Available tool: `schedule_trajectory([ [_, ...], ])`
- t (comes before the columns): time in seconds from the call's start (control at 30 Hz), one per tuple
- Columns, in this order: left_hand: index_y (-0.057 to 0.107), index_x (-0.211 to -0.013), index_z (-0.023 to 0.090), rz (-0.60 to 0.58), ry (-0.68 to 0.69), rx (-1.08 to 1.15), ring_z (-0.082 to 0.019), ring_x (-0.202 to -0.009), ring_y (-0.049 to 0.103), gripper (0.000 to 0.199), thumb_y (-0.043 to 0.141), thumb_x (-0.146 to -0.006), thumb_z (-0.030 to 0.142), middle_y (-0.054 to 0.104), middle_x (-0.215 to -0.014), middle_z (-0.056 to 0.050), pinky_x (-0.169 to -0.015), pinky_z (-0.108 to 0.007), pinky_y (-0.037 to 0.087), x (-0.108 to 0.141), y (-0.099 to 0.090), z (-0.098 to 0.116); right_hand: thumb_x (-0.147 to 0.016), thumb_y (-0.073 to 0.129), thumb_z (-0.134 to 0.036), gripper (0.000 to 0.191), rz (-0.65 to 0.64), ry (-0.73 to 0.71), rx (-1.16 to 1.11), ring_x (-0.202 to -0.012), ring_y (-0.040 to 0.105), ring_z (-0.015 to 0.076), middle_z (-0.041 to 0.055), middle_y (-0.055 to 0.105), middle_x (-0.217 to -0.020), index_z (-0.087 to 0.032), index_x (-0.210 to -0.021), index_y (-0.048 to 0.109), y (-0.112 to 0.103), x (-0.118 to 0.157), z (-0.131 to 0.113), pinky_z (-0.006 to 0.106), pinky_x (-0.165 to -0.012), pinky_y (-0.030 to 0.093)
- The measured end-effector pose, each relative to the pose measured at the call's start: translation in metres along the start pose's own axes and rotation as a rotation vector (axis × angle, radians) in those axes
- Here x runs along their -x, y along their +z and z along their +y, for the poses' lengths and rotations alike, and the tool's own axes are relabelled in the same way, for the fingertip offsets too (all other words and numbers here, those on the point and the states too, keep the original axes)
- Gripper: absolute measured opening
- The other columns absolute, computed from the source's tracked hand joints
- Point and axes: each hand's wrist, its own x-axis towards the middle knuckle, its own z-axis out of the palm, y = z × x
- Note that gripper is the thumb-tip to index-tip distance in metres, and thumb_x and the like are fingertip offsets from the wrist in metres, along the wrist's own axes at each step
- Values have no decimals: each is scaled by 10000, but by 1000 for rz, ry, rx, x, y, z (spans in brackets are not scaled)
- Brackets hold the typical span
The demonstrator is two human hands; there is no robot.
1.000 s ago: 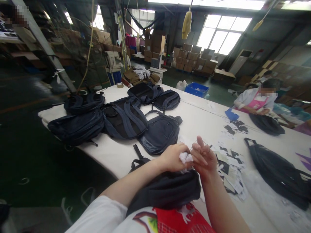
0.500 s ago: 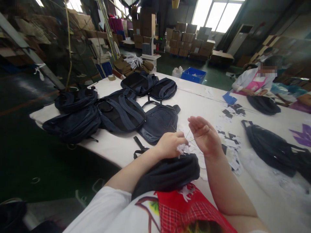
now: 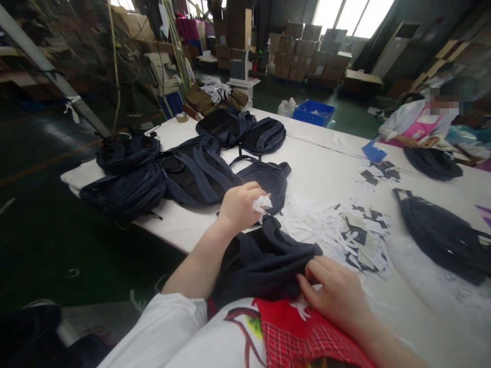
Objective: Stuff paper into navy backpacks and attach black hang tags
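A dark navy backpack [image 3: 264, 266] lies in front of me against my red apron, its straps facing up. My left hand [image 3: 240, 207] is closed around a crumpled white scrap [image 3: 262, 203], paper or cloth, above the backpack's far left part. A thin dark line sticks out past its knuckles; I cannot make out what it is. My right hand [image 3: 333, 286] grips the backpack's right edge, thumb and fingers bent on the fabric. Just beyond my left hand lies another navy backpack [image 3: 264, 179], flat on the white table [image 3: 318, 168].
Several navy backpacks [image 3: 195, 171] cover the table's left side. Paper strips and dark tags [image 3: 356, 232] are scattered right of centre. Further right lies a dark bag [image 3: 437, 230]. Across the table, a person in a pink apron [image 3: 422, 125] handles another bag [image 3: 433, 162]. A blue bin [image 3: 313, 112] stands behind.
My right hand has come down from its raised, open pose onto the backpack's right edge. My left hand has moved left and up with the white scrap. The view has shifted slightly.
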Motion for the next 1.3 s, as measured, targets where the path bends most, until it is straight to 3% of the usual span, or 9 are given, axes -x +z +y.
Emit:
schedule_trajectory([
  [0.13, 671, -766, 183, -140, -48, -115, -183, -730, 655, 237, 513, -894, 305, 676, -854, -43, -626, -287, 455, -4, 34, 19, -879, 541, -283, 324, 258, 47, 125, -568, 495, 145, 3, 525, -566, -218, -569, 474, 34, -24, 11, 306, -577, 300],
  [0.27, 669, -796, 193, -216, -57, -107, -193, -758, 661, 243, 492, -903, 321, 668, -864, -38, -637, -294, 470, -11, 60, 33, -963, 393, -345, 443, 306, 242, -152, -491, 468, 132, 2, 516, -514, -205, -553, 489, 60, -43, 18, 277, -507, 293],
  [0.37, 670, -838, 195, -255, -11, -71, -197, -774, 664, 248, 476, -917, 328, 670, -880, -41, -639, -294, 478, -16, 61, 39, -981, 348, -461, 496, 376, 426, -471, -505, 514, 139, 10, 578, -547, -184, -651, 594, 76, -48, 20, 251, -494, 361],
  [0.53, 652, -838, 175, -262, 88, -105, -199, -776, 660, 272, 435, -949, 296, 662, -871, -53, -626, -296, 476, -13, 56, 43, -884, 508, -588, 490, 492, 559, -789, -796, 648, 223, 70, 729, -868, -145, -960, 704, 79, -54, 23, 299, -722, 507],
  [0.7, 640, -836, 170, -200, 99, -184, -204, -740, 643, 281, 418, -963, 288, 646, -842, -56, -582, -309, 467, -7, 51, 43, -812, 624, -584, 476, 427, 658, -1052, -883, 651, 241, 64, 740, -917, -151, -982, 728, 74, -62, 20, 313, -790, 515],
  [0.87, 631, -842, 164, -247, 294, -252, -216, -723, 626, 184, 476, -927, 215, 628, -828, -50, -546, -322, 463, -5, 54, 40, -764, 677, -580, 481, 467, 764, -1290, -773, 653, 202, 45, 741, -895, -174, -1018, 722, 72, -74, 27, 291, -686, 525],
  [1.03, 625, -858, 174, -210, 214, -282, -214, -738, 623, 202, 444, -941, 211, 627, -842, -52, -561, -324, 466, -9, 40, 34, -794, 605, -611, 545, 277, 536, -878, -910, 654, 250, 70, 741, -945, -191, -1126, 706, 50, -92, 42, 311, -754, 501],
  [1.17, 619, -860, 176, -160, 107, -272, -209, -761, 624, 187, 467, -931, 258, 638, -881, -54, -622, -333, 479, -15, 11, 31, -898, 344, -665, 618, 187, 413, -423, -724, 639, 238, 86, 717, -774, -198, -918, 747, 41, -98, 50, 297, -624, 436],
  [1.3, 615, -854, 174, -247, 224, -287, -204, -737, 618, 117, 503, -883, 189, 632, -880, -57, -592, -326, 465, -16, -2, 35, -899, 266, -696, 695, 182, 346, -423, -669, 617, 233, 81, 691, -699, -198, -759, 729, 44, -100, 50, 293, -594, 424],
])
